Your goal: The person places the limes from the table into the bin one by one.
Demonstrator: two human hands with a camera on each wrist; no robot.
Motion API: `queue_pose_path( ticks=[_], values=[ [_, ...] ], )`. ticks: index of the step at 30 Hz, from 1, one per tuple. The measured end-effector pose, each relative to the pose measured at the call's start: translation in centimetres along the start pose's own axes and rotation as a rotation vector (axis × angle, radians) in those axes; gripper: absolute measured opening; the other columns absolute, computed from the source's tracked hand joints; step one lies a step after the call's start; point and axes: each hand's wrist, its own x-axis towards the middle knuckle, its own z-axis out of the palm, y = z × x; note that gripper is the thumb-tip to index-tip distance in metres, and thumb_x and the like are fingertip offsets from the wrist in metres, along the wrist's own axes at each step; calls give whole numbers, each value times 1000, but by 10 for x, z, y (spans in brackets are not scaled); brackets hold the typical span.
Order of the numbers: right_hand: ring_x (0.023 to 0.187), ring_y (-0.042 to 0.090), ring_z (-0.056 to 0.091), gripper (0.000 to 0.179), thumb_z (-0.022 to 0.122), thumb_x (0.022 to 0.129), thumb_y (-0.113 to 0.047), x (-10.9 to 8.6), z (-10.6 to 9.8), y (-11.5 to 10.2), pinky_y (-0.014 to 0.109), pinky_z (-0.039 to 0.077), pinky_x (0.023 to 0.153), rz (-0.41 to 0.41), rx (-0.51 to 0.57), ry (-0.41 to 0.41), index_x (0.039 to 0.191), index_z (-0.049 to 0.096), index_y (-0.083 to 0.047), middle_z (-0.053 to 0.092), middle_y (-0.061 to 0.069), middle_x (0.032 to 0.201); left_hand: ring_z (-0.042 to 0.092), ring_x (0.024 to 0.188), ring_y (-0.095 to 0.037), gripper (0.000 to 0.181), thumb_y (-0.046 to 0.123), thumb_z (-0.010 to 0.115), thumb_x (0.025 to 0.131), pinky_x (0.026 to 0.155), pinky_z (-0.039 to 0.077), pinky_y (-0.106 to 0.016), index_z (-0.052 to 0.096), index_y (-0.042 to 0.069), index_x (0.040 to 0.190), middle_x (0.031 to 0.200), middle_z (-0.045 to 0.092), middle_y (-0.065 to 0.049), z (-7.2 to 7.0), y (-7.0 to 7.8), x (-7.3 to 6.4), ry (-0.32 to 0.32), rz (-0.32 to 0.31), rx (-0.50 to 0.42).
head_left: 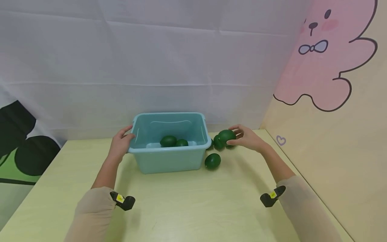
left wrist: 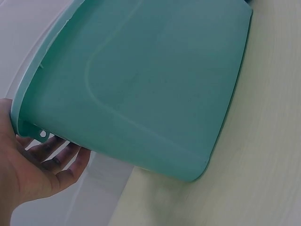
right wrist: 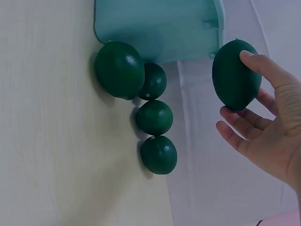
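Going left to right, I take the teal bin [head_left: 169,144] as the landmark. My left hand [head_left: 121,143] is at the bin's left wall, thumb over the rim, fingers loosely extended under the lip in the left wrist view [left wrist: 56,157]; it touches and steadies, I would not call it a firm grip. Inside the bin, two dark green fruits [head_left: 168,141] lie on the floor, touching each other, toward the front wall. Right of the bin's front corner, one fruit [head_left: 213,161] lies alone on the table [head_left: 193,208]. Just beside the bin's right wall, three more [right wrist: 155,117] sit in a row on the table. Above them, my right hand [head_left: 248,137] pinches the held fruit [right wrist: 235,74] between thumb and fingertips, off the table. Its long axis runs roughly along the bin's right wall. The bin opening lies left of this hand; the right hand is the nearer one.
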Motion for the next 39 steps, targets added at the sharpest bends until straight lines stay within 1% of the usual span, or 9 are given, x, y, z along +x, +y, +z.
queue_pose_path(
  ticks=[7, 17, 28, 33, 39],
  values=[
    [114, 30, 53, 68, 73, 79, -38, 15, -3, -19, 46, 47, 91, -9, -23, 30, 134, 42, -14, 50, 14, 130, 42, 127, -39, 55, 27, 40, 97, 71, 47, -25, 25, 20, 149, 148, 33, -21, 2, 1, 1, -2, -13, 1],
    [117, 29, 50, 67, 71, 79, -40, 32, 3, -38, 46, 44, 96, -16, -38, 51, 134, 43, -15, 49, 11, 132, 43, 125, -39, 56, 28, 41, 96, 64, 47, -20, 25, 22, 149, 149, 33, -20, 3, 0, 2, 4, -36, -18],
    [118, 28, 50, 67, 72, 79, -40, 45, 13, -54, 46, 44, 97, -41, -11, 38, 134, 43, -16, 49, 11, 132, 43, 124, -39, 56, 27, 41, 96, 64, 48, -21, 25, 21, 149, 148, 33, -20, 3, 1, 1, 7, -39, -12],
    [117, 28, 51, 66, 73, 79, -39, 49, 18, -63, 45, 44, 96, -57, 31, 33, 134, 44, -17, 49, 11, 131, 43, 125, -39, 57, 28, 42, 96, 63, 48, -20, 26, 21, 149, 148, 33, -21, 2, 3, -1, 14, -40, -21],
    [118, 30, 50, 66, 73, 79, -37, 55, 26, -72, 46, 44, 96, -62, 66, 35, 134, 44, -17, 49, 12, 131, 42, 126, -39, 57, 28, 43, 95, 63, 47, -19, 26, 20, 149, 149, 32, -21, 1, 3, 2, 12, -42, -35]
  ],
)
